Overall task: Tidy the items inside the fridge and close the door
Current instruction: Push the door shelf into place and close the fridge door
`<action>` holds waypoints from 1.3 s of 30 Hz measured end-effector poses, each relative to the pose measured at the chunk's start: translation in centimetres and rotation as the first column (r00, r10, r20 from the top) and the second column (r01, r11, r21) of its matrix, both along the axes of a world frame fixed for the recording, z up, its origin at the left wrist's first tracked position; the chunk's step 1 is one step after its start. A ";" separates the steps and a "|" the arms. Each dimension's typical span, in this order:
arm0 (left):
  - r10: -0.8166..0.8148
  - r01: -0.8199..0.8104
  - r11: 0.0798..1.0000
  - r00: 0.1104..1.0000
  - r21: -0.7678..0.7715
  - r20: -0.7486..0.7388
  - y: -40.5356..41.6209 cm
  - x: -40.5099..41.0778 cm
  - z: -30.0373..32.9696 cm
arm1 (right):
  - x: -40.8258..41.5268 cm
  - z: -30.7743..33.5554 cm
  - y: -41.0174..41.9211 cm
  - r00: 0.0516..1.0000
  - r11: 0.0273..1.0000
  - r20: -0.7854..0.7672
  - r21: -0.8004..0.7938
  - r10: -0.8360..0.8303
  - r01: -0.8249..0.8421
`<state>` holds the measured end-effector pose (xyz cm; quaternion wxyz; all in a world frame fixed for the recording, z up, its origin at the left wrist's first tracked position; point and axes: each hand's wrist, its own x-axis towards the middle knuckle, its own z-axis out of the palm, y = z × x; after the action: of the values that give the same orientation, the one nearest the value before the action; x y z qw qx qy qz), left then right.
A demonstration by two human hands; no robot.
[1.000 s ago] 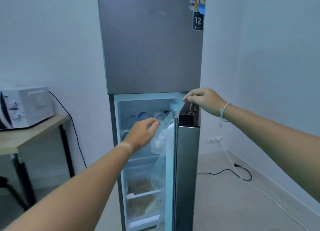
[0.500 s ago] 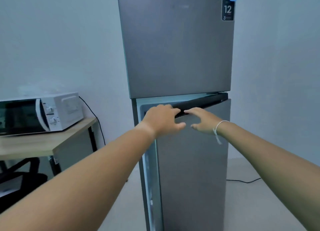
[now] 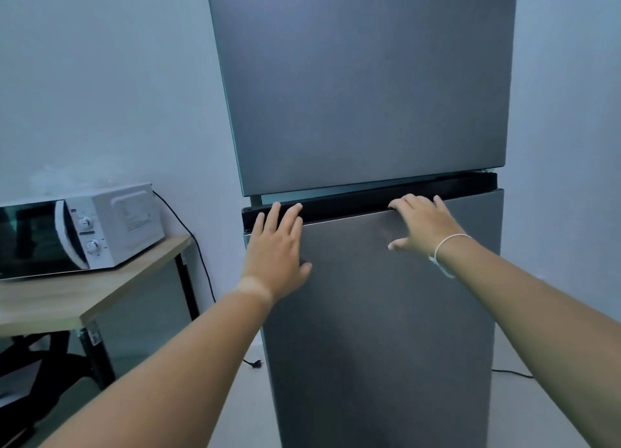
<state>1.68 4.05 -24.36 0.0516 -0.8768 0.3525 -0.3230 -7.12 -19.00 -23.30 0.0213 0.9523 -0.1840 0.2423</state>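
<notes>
Pressing flat on the lower fridge door [image 3: 386,313], both palms are doing the closing work now! The left hand [image 3: 277,249] sits at about 9 o'clock of the frame's centre, fingers spread wide and gripping nothing, its tips lying over the black top strip [image 3: 346,205] of that door. The right hand [image 3: 421,226] lands at 3 o'clock from it, also splayed and empty, fingertips on the same strip, a white string bracelet [image 3: 447,246] at the wrist. The upper freezer door [image 3: 363,78] at 12 o'clock looks shut. Is the lower one home yet? Not quite, I'd say: a pale sliver of gap [image 3: 279,199] shows above the strip toward its left end. Nothing inside can be seen, so the tidying can't be checked from here. What's left looks like one last push to seal. Over at 9 o'clock a white microwave [image 3: 111,226] sits on a wooden table [image 3: 84,300], well clear.
</notes>
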 end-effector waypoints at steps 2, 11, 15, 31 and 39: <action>0.013 -0.014 0.999 1.000 -0.041 -0.029 -0.7 2.1 -0.4 | 1.8 0.1 -0.8 0.999 0.999 0.028 0.018 0.043 -0.044; -0.033 0.027 0.991 0.999 -0.135 -0.042 -2.2 7.0 -0.8 | 5.2 -0.1 -1.9 0.988 0.997 0.138 0.035 0.067 -0.073; -0.034 0.033 0.990 0.999 -0.136 -0.002 -2.3 7.3 -0.8 | 5.2 0.0 -1.8 0.987 0.996 0.147 0.060 0.062 -0.071; 0.005 -0.011 0.996 0.997 -0.086 -0.078 -2.5 7.3 -0.6 | 4.8 0.1 -0.9 0.993 0.996 0.117 0.082 0.011 -0.020; 0.083 -0.085 0.996 0.978 0.000 -0.190 -2.4 6.1 0.5 | 4.5 -0.8 -0.1 0.997 0.999 0.065 0.015 -0.044 0.044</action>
<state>7.82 1.69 -23.87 0.0278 -0.9179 0.3171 -0.2368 -2.60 -19.12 -24.12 0.0140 0.9397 -0.2072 0.2716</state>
